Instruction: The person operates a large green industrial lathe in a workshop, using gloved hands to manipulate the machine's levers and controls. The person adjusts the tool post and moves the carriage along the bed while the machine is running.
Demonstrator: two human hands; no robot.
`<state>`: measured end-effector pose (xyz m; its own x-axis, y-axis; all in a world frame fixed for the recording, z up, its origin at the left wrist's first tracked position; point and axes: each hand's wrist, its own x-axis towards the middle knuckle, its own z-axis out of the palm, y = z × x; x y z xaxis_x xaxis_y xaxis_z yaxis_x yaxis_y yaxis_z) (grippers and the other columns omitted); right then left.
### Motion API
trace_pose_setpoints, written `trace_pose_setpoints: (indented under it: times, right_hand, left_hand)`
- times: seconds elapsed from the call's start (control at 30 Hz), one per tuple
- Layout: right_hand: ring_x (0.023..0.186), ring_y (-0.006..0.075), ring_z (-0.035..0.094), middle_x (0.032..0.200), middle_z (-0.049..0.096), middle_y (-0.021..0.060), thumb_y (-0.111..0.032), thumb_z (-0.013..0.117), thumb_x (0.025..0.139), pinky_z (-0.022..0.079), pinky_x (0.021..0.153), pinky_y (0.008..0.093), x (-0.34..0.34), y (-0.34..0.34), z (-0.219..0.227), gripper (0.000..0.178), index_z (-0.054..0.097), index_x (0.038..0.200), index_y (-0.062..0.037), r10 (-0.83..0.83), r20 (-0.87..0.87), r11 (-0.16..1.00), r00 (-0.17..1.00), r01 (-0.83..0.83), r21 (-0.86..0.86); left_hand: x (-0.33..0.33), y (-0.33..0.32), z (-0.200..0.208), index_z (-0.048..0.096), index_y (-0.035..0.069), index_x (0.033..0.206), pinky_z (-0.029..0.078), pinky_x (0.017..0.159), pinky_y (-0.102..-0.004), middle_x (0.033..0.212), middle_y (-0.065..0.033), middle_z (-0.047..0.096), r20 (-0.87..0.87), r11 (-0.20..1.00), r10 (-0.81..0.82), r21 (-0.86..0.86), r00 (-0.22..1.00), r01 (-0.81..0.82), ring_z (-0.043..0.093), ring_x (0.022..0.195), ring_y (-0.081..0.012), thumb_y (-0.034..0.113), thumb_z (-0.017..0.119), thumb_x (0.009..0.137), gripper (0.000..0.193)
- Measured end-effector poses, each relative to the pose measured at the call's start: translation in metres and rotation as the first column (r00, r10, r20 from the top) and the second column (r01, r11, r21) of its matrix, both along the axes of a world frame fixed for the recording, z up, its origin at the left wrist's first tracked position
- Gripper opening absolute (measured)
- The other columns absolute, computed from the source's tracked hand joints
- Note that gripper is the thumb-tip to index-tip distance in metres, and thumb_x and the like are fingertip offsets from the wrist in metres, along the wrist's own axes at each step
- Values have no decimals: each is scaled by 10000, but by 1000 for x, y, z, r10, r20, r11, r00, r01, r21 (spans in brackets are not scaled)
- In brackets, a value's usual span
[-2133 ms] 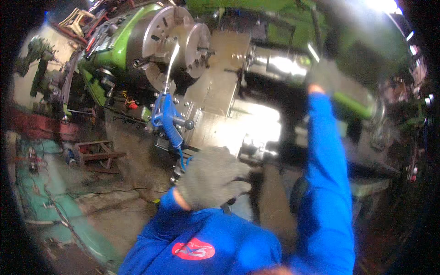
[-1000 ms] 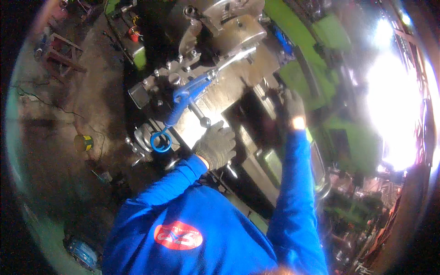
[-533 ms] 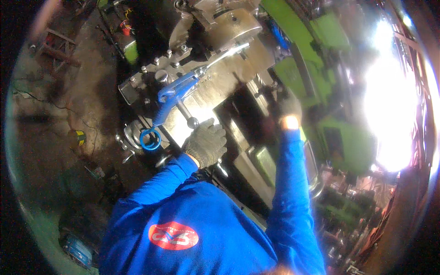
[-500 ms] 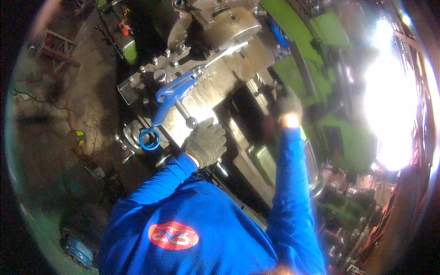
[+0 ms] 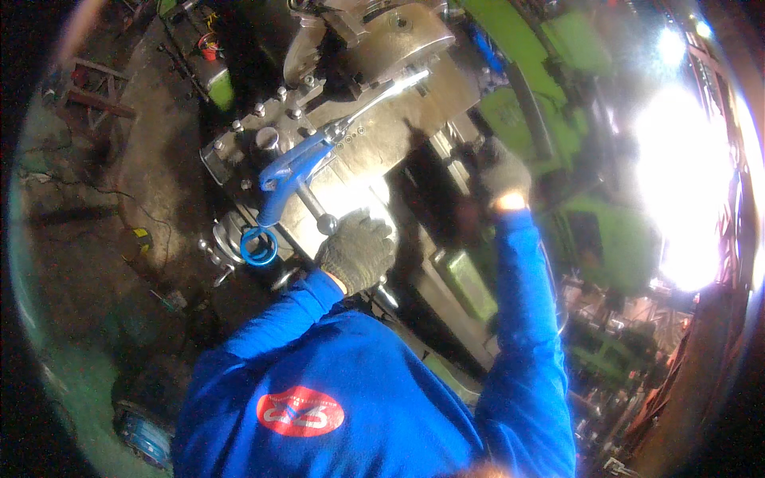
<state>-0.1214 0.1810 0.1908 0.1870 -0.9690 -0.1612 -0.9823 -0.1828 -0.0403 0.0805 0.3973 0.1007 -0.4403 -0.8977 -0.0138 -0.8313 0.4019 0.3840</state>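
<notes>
We stand over a metal machine [image 5: 374, 151], its grey top lit so strongly near the middle that part of it looks white. Green panels [image 5: 514, 111] run along its far side, a brown floor [image 5: 155, 163] spreads out at the left with 1 reddish frame [image 5: 100, 103] on it, and a large glare [image 5: 677, 191] fills much of the right.

We count 1 blue air gun [image 5: 295, 171], its nozzle pointing toward 1 thick round disc [image 5: 402, 36], with 1 loop of blue hose [image 5: 275, 247] below its handle. At least 5 bolts [image 5: 281, 93] show at the machine's left edge.

Both our hands wear grey gloves, 2 in all. Our left hand [image 5: 358, 251] is just beside the ball end of 1 lever [image 5: 315, 205], fingers close together and slightly bent; we cannot tell whether it grips anything. Our right hand [image 5: 504, 171] is near the green panels, its fingertips too dim for us to tell what it holds.
</notes>
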Motion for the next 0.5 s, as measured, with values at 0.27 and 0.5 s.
trace_pose_setpoints:
  times: [0.27, 0.5]
  right_hand:
    - [797, 408, 715, 790, 726, 175, -605, 578, 935, 549, 745, 523, -20, -49, 0, 461, 773, 951, -188, 514, -146, 793, 845, -533, -296]
    - [775, 403, 708, 787, 724, 192, -631, 589, 889, 565, 763, 522, -8, -82, 12, 504, 763, 923, -159, 601, -405, 740, 690, -671, -47]
  left_hand:
    - [-3, 0, -19, 693, 244, 809, 377, 1114, -454, 1003, -26, 675, -127, 993, 67, -84, 990, -78, 600, 1116, -211, 338, 591, 895, 163]
    - [-2, -4, -9, 708, 251, 809, 385, 1108, -433, 987, -20, 680, 38, 1000, -15, 0, 999, 15, 605, 1109, -190, 341, 597, 893, 166]
